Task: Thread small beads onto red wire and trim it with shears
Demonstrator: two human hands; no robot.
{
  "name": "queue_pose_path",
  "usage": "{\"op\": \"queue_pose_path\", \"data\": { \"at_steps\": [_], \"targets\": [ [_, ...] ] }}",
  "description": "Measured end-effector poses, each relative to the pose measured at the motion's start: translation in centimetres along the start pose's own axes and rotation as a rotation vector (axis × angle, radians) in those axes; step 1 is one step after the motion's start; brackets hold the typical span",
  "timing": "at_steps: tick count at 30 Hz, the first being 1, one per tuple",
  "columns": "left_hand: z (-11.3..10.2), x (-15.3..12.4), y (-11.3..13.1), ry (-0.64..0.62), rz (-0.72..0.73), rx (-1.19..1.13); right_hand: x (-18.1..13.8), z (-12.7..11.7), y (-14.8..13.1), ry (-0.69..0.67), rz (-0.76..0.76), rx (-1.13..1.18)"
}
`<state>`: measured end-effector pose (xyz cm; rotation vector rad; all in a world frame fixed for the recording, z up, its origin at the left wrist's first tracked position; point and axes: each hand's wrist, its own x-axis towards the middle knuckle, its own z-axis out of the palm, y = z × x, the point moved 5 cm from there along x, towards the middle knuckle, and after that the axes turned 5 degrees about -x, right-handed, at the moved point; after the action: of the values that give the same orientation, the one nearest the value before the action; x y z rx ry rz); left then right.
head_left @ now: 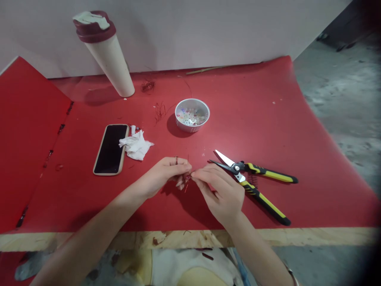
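Close together over the red table covering, both hands pinch a small piece of thin red wire [187, 178] with a dark red part at its middle. My left hand [166, 172] grips it between thumb and fingers, and a ring sits on one finger. From the right, the fingertips of my right hand [222, 190] close on the same piece. Fine wire ends stick out above and below the fingers; the exact shape is mostly hidden. Just right of my right hand lie spring-loaded shears [237, 168] with yellow and black handles, blades apart.
Beyond the hands stands a perforated metal bowl [192, 129] holding small pale beads. Loose red wire [160, 112] lies to its left. A phone [110, 149], crumpled tissue [137, 146] and tall white tumbler [110, 61] are on the left. The wooden table edge [202, 239] runs in front.
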<state>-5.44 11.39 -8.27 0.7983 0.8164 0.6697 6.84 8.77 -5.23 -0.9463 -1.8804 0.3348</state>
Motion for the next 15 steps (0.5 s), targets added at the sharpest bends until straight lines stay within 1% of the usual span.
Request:
{"op": "queue_pose_path", "data": {
  "at_steps": [3,5,7,10,12,15],
  "targets": [
    [0.0,0.0,0.1,0.015,0.078,-0.006,0.1,-0.2,0.3,0.058,0.067,-0.018],
    [0.3,-0.2,0.3,0.002,0.13,0.035,0.1,-0.5,0.5,0.097,0.127,-0.043],
    [0.6,-0.4,0.5,0.005,0.164,0.126,0.0,-0.8,0.7,0.109,0.193,-0.07],
    [0.7,-0.7,0.8,0.069,0.213,0.309,-0.1,-0.9,1.0,0.09,0.273,-0.09],
    [0.6,-0.9,1.0,0.125,0.245,0.416,-0.2,-0.8,1.4,0.061,0.342,-0.042],
    [0.3,-0.9,1.3,0.195,0.305,0.498,-0.2,-0.4,2.3,0.014,0.476,0.156]
  ]
}}
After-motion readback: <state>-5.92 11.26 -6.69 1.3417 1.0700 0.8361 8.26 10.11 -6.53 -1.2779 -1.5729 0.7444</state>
